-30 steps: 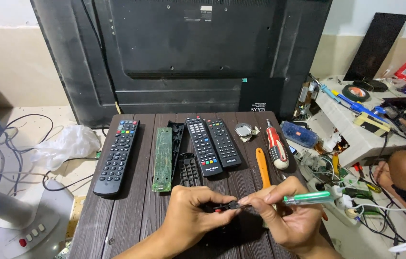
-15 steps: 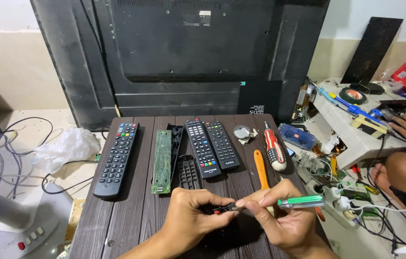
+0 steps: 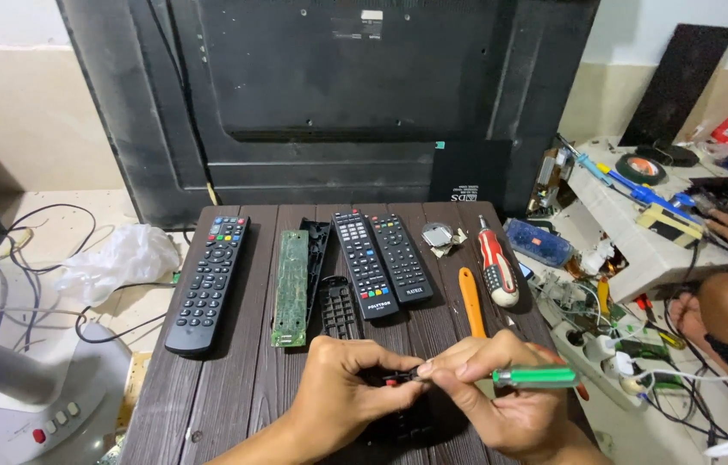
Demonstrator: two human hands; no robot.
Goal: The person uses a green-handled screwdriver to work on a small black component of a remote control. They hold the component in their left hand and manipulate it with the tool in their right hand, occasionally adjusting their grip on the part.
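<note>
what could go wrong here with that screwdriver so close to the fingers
The left hand pinches a small dark part right where the green-handled screwdriver in the right hand points, so a slip could jab the fingertips. The part is held above the dark wooden table, and anything tiny that drops might fall into the gaps between its slats. The bare green circuit board lies loose beside the hands and could be knocked.

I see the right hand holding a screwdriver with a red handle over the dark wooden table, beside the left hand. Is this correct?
Not quite. The head view shows the screwdriver in the right hand has a green handle, not red. It is over the dark wooden table, beside the left hand.
</note>
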